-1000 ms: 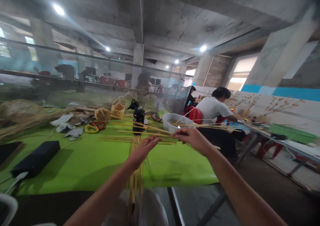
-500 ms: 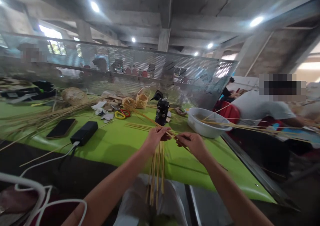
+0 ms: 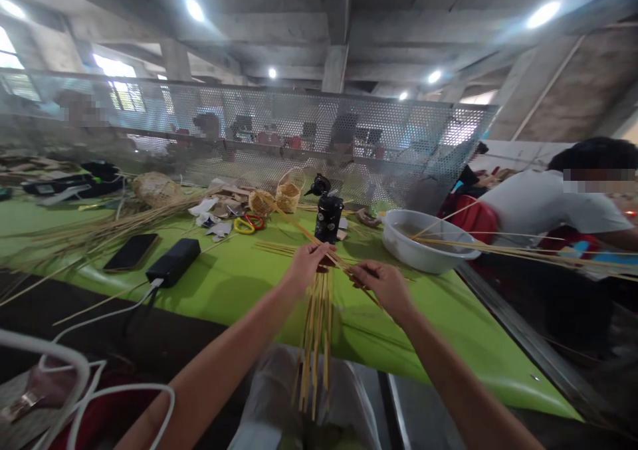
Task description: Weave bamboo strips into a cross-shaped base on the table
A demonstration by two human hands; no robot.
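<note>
Crossed bamboo strips (image 3: 315, 324) lie under my hands, several hanging over the table's front edge toward my lap, others pointing left and away. My left hand (image 3: 312, 264) is closed on the strips near where they cross. To its right, my right hand (image 3: 376, 280) pinches a bamboo strip that runs diagonally between both hands. The exact crossing is partly hidden by my fingers. Just beyond my hands stands a black cylindrical device (image 3: 329, 217) on the green table (image 3: 239, 297).
A white basin (image 3: 423, 260) with water and long strips stands at the right. Small woven baskets (image 3: 288, 197), scissors (image 3: 244, 224), a phone (image 3: 132, 252) and a black power bank (image 3: 173, 262) lie leftward. A perforated metal screen (image 3: 279, 124) closes the back; a person (image 3: 538, 204) sits at right.
The view has shifted slightly left, so the things on the table appear farther right. Both hands keep their grip on the strips, with only slight finger movement.
</note>
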